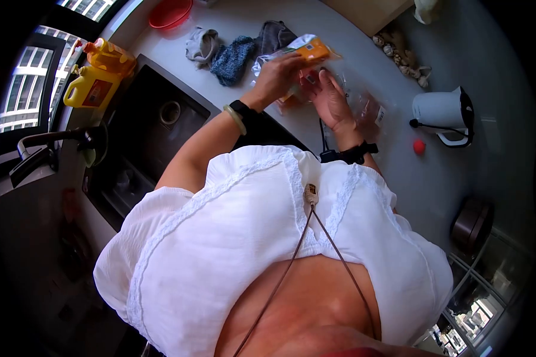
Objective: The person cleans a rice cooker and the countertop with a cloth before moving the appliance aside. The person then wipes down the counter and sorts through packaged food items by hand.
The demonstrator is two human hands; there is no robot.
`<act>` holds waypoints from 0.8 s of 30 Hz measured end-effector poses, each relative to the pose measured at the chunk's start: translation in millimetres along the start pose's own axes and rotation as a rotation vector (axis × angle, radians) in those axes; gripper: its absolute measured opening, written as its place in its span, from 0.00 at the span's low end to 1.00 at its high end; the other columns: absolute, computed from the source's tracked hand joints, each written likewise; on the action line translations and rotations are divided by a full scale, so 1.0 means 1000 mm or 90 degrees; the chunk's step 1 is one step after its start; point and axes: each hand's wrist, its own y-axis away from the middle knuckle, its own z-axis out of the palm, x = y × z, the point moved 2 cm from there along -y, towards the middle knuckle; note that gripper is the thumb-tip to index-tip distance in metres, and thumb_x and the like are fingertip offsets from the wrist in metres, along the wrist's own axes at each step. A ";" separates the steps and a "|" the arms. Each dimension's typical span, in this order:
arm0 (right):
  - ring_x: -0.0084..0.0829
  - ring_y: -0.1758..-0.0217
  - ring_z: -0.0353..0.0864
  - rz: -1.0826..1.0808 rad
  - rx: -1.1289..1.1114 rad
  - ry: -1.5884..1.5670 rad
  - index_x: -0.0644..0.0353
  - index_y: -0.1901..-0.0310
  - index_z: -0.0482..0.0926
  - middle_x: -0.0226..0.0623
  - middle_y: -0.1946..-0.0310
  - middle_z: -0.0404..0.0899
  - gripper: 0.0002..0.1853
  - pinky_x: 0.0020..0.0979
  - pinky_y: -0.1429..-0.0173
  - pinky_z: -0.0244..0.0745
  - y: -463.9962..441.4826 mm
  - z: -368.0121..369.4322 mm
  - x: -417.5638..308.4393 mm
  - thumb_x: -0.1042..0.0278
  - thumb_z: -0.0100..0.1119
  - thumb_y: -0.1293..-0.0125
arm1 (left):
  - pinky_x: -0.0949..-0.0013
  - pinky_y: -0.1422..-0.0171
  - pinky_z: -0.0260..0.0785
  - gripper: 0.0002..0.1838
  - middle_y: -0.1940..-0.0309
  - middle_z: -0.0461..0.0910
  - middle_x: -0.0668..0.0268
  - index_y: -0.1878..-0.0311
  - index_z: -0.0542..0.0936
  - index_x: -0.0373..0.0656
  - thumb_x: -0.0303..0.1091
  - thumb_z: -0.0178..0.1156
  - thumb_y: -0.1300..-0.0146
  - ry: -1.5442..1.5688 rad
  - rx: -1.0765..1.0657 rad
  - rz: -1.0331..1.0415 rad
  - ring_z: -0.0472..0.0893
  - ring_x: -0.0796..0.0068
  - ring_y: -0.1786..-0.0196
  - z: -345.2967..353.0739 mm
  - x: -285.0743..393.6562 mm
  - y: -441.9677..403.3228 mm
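My left hand [278, 78] is closed on the edge of an orange and white package [314, 50], with its fingertips on the wrapper. Close beside it on the right, my right hand [330, 102] has its fingers apart, and no object shows clearly between them. Clear plastic packaging [368, 107] lies by the right hand and partly behind it. Below the left hand, a small reddish-orange item shows in part, too hidden to name. To the left lie a grey cloth [202, 46], a blue-green cloth [232, 60] and a dark grey cloth [274, 37].
A dark sink [184, 89] with a faucet [59, 138] is at the left, near yellow bottles [95, 83]. A red bowl [170, 14] stands at the top. On the right are garlic bulbs [402, 59], an electric kettle [439, 112] and a small red ball-like item [419, 147].
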 end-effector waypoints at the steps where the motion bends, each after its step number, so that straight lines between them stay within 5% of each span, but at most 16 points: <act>1: 0.33 0.39 0.72 0.003 0.021 -0.010 0.58 0.38 0.66 0.37 0.44 0.72 0.25 0.36 0.34 0.68 -0.005 0.002 0.002 0.59 0.60 0.32 | 0.63 0.47 0.77 0.12 0.50 0.81 0.54 0.52 0.83 0.40 0.27 0.61 0.39 0.020 -0.017 0.052 0.83 0.55 0.51 -0.002 0.014 0.002; 4: 0.35 0.39 0.72 0.023 0.051 -0.057 0.57 0.36 0.64 0.37 0.44 0.71 0.25 0.40 0.32 0.67 -0.015 0.010 0.005 0.62 0.58 0.32 | 0.63 0.48 0.77 0.12 0.48 0.80 0.53 0.53 0.83 0.40 0.30 0.65 0.40 0.102 -0.146 0.071 0.83 0.54 0.51 -0.008 0.036 0.007; 6: 0.37 0.38 0.72 0.056 0.034 -0.113 0.56 0.36 0.63 0.39 0.42 0.70 0.25 0.44 0.31 0.66 -0.014 0.012 0.003 0.62 0.56 0.31 | 0.65 0.48 0.77 0.11 0.48 0.80 0.54 0.55 0.84 0.40 0.33 0.65 0.39 0.151 -0.063 -0.077 0.82 0.55 0.50 -0.024 0.012 0.002; 8: 0.41 0.34 0.68 0.056 0.036 -0.111 0.56 0.34 0.61 0.42 0.39 0.68 0.27 0.47 0.29 0.63 -0.011 0.018 0.001 0.62 0.56 0.32 | 0.59 0.42 0.72 0.15 0.48 0.80 0.57 0.52 0.82 0.43 0.38 0.66 0.40 -0.186 0.058 -0.055 0.78 0.54 0.45 -0.048 -0.034 -0.005; 10: 0.43 0.32 0.66 0.049 0.004 -0.138 0.56 0.33 0.60 0.43 0.37 0.67 0.29 0.48 0.29 0.62 -0.007 0.016 -0.002 0.62 0.57 0.33 | 0.55 0.33 0.62 0.27 0.40 0.73 0.57 0.41 0.74 0.47 0.42 0.66 0.44 -0.403 -0.024 -0.134 0.68 0.49 0.37 -0.063 -0.085 0.007; 12: 0.45 0.31 0.64 0.049 -0.008 -0.166 0.54 0.31 0.59 0.43 0.35 0.65 0.32 0.49 0.28 0.60 -0.007 0.018 -0.006 0.58 0.58 0.33 | 0.52 0.35 0.63 0.30 0.43 0.74 0.54 0.41 0.74 0.45 0.43 0.66 0.48 -0.493 -0.132 -0.267 0.70 0.45 0.41 -0.061 -0.128 0.029; 14: 0.44 0.31 0.65 0.042 -0.031 -0.196 0.54 0.31 0.59 0.42 0.35 0.65 0.33 0.49 0.28 0.60 -0.005 0.019 -0.007 0.56 0.59 0.33 | 0.54 0.45 0.70 0.16 0.54 0.79 0.55 0.50 0.78 0.45 0.36 0.61 0.42 -0.402 -0.061 -0.135 0.73 0.49 0.45 -0.060 -0.182 0.052; 17: 0.43 0.32 0.65 0.009 -0.029 -0.144 0.52 0.30 0.58 0.41 0.35 0.65 0.35 0.48 0.28 0.60 -0.003 0.022 -0.013 0.46 0.56 0.33 | 0.53 0.54 0.71 0.12 0.66 0.81 0.50 0.55 0.79 0.40 0.36 0.58 0.38 -0.216 0.096 -0.304 0.79 0.43 0.61 -0.084 -0.136 0.025; 20: 0.44 0.31 0.64 -0.011 -0.011 -0.087 0.52 0.29 0.56 0.42 0.34 0.63 0.38 0.50 0.29 0.61 -0.003 0.019 -0.011 0.37 0.49 0.33 | 0.66 0.59 0.73 0.13 0.68 0.83 0.56 0.52 0.79 0.36 0.35 0.58 0.33 0.118 0.135 -0.272 0.82 0.63 0.66 -0.097 -0.118 0.002; 21: 0.44 0.30 0.63 -0.019 -0.010 -0.059 0.52 0.29 0.55 0.43 0.33 0.62 0.40 0.51 0.30 0.61 -0.006 0.022 -0.012 0.33 0.46 0.33 | 0.73 0.59 0.73 0.13 0.66 0.82 0.63 0.48 0.77 0.37 0.32 0.56 0.31 0.221 0.083 -0.236 0.81 0.75 0.65 -0.103 -0.078 -0.006; 22: 0.43 0.30 0.62 -0.019 -0.020 -0.042 0.52 0.29 0.54 0.43 0.32 0.62 0.40 0.50 0.29 0.61 -0.005 0.030 -0.013 0.32 0.45 0.33 | 0.77 0.56 0.75 0.15 0.61 0.81 0.66 0.42 0.74 0.40 0.29 0.55 0.31 0.317 0.008 -0.226 0.81 0.77 0.60 -0.093 -0.062 -0.006; 23: 0.42 0.29 0.61 -0.018 -0.032 -0.026 0.52 0.28 0.54 0.42 0.32 0.61 0.41 0.49 0.29 0.60 -0.002 0.044 -0.015 0.31 0.43 0.33 | 0.69 0.44 0.74 0.21 0.50 0.78 0.59 0.36 0.70 0.43 0.30 0.56 0.31 0.342 -0.054 -0.197 0.80 0.67 0.48 -0.084 -0.033 -0.005; 24: 0.41 0.29 0.60 -0.014 -0.044 -0.009 0.52 0.28 0.53 0.42 0.32 0.60 0.42 0.48 0.28 0.60 -0.001 0.055 -0.014 0.29 0.41 0.34 | 0.61 0.32 0.65 0.27 0.33 0.66 0.55 0.30 0.64 0.51 0.33 0.55 0.31 0.137 -0.068 0.003 0.68 0.59 0.32 -0.073 -0.012 -0.008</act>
